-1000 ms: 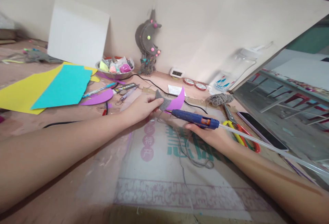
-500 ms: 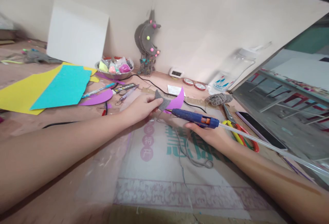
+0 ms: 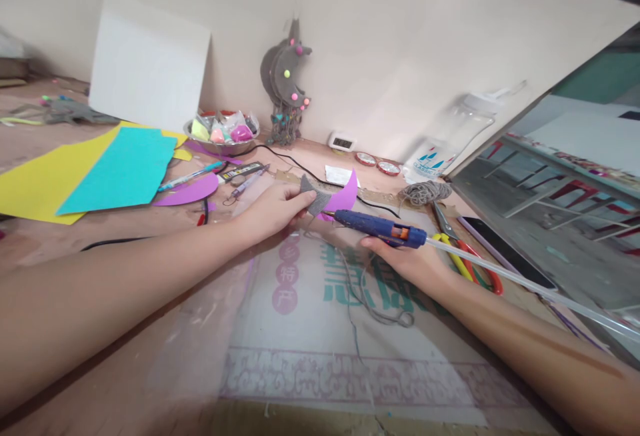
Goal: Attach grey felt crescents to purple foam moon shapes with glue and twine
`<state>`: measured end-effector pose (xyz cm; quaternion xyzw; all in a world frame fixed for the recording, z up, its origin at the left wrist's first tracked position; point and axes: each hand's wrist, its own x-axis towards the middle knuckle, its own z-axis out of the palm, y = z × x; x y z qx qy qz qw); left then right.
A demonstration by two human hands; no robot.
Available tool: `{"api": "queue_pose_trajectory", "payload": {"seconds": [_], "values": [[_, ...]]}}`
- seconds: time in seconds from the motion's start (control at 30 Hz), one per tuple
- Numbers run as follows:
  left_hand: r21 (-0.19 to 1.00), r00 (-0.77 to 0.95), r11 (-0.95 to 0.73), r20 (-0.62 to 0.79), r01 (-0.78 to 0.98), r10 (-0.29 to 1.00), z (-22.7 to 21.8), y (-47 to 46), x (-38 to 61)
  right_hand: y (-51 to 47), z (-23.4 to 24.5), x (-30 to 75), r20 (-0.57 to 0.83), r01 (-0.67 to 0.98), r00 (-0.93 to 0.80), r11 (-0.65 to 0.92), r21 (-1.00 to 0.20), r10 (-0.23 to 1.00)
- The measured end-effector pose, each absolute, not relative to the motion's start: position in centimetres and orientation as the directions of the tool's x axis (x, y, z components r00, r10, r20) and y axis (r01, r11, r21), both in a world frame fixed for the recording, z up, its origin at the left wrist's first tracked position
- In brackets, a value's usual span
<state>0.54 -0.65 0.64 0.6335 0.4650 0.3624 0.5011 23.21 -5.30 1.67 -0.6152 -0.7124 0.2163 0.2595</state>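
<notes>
Between the thumb and fingers of my left hand (image 3: 283, 208) is a crescent moon cutout (image 3: 343, 201), purple on its right part and covered with grey yarn on its left. My right hand (image 3: 407, 257) grips a blue glue gun (image 3: 375, 226), a long clear glue stick (image 3: 490, 271) running out of its back end. The nozzle points left and meets the cutout's lower edge, or comes very close to it; I cannot tell which. Loose grey yarn (image 3: 357, 289) trails below onto the printed plastic sheet (image 3: 310, 329).
Scissors (image 3: 463, 256), a phone (image 3: 507, 253) and a yarn bundle (image 3: 425, 192) lie on the right. Behind stand a clear bottle (image 3: 450, 133), a small clock (image 3: 343, 141) and a grey moon ornament (image 3: 287, 79). Yellow (image 3: 45, 176) and turquoise sheets (image 3: 120, 169) lie left, near a bowl (image 3: 223, 145).
Almost nothing differs. The view has shifted very slightly, while both hands, the cutout and the glue gun keep nearly the same positions.
</notes>
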Motion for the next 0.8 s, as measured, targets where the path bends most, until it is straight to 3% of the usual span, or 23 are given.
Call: {"api": "queue_pose_trajectory", "payload": {"seconds": [0.8], "values": [[0.972,0.325,-0.085,0.01,0.219,0.946,0.29,-0.49,0.41,-4.94,1.85,23.32,0.097,0.642,-0.087,0.131,-0.756,0.991]]}}
